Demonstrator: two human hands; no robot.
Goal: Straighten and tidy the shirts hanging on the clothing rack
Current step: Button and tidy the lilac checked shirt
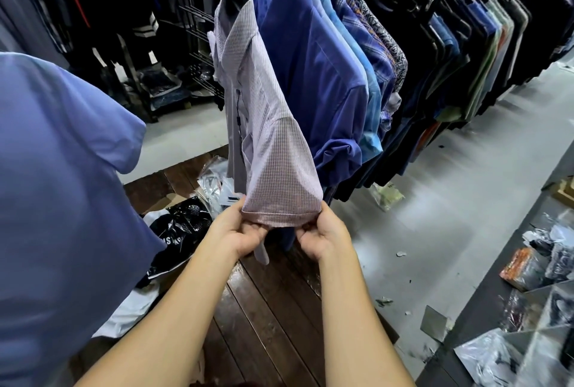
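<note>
While both arms reach forward, left hand (240,233) and right hand (323,236) pinch the sleeve hem (281,216).

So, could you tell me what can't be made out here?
Head view:
- Fingers of left hand and right hand: partly under hem of the checked sleeve.
- Print on the black bag: creased, too small.
- The far dark shirts: blurred.
- The counter packets: blurred, cut by right edge.
</note>
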